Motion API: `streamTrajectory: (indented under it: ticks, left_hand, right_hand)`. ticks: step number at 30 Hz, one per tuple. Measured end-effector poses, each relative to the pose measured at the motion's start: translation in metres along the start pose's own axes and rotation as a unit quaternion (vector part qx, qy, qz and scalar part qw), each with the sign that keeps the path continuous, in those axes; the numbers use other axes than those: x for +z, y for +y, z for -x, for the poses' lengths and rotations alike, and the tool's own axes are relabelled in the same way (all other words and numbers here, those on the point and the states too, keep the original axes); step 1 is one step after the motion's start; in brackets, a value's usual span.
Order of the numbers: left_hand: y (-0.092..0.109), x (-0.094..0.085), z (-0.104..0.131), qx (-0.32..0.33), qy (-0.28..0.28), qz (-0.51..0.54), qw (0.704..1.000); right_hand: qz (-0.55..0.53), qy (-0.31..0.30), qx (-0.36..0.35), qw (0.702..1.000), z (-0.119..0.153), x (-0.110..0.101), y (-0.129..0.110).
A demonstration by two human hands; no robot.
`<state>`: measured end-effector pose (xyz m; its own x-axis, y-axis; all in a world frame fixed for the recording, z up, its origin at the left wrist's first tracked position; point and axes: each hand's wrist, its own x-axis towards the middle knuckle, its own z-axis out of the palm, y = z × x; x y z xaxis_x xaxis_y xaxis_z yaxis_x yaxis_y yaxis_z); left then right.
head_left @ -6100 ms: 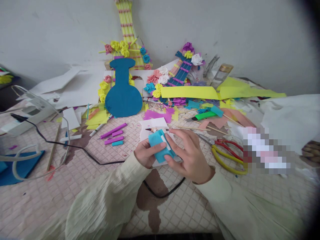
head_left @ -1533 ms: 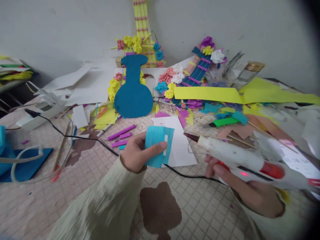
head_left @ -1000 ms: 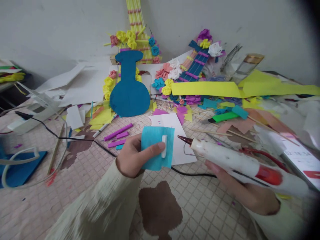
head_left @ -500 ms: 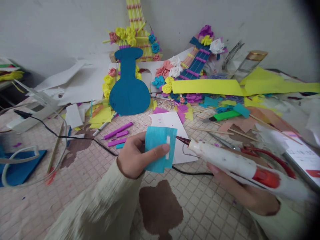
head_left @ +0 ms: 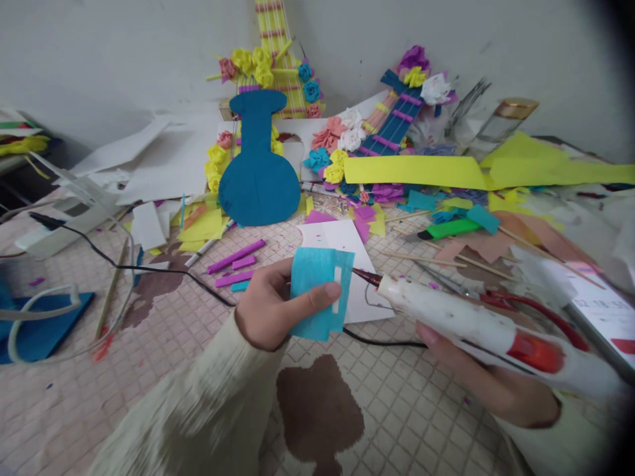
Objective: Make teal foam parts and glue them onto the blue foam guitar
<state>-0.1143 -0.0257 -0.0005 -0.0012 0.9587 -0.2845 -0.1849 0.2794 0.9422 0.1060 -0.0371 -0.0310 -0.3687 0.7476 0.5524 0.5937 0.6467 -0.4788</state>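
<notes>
Left fingers (head_left: pixel 312 301) pinching paper (head_left: pixel 312 264), glue gun (head_left: pixel 446 312) beside

Near the grey wall (head_left: pixel 357 33), back right, is a gold-lidded glass jar (head_left: pixel 507 120). In front lie a green cutter (head_left: pixel 449 229), red-handled tool (head_left: pixel 559 321) and lit phone (head_left: pixel 602 312). A white power strip (head_left: pixel 54 230) sits far left.

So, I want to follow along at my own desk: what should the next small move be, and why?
Perhaps draw the tip of the glue gun down the right edge of the light-blue paper: the right hand holds it, tip at that edge (touching or not, I can't tell), and the left hand holds the paper, thumb across the white strip.
</notes>
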Motion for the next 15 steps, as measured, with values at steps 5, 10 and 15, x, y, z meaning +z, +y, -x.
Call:
streamTrajectory:
  ticks: [5, 10, 15]
  left_hand:
    - [0.0046, 0.0006, 0.0018, -0.031, -0.007, -0.026, 0.999]
    - [0.0058, -0.0004, 0.0016, -0.026, -0.01, -0.04, 0.999]
    - [0.003, -0.0005, 0.0014, -0.013, -0.008, -0.028, 0.999]
  right_hand:
    - [-0.001, 0.001, -0.008, 1.0, -0.0011, 0.0004, -0.0012]
    - [-0.009, -0.009, -0.008, 1.0, -0.0024, -0.0003, -0.0021]
    - [-0.008, -0.014, -0.005, 1.0, 0.0005, -0.0004, 0.0007]
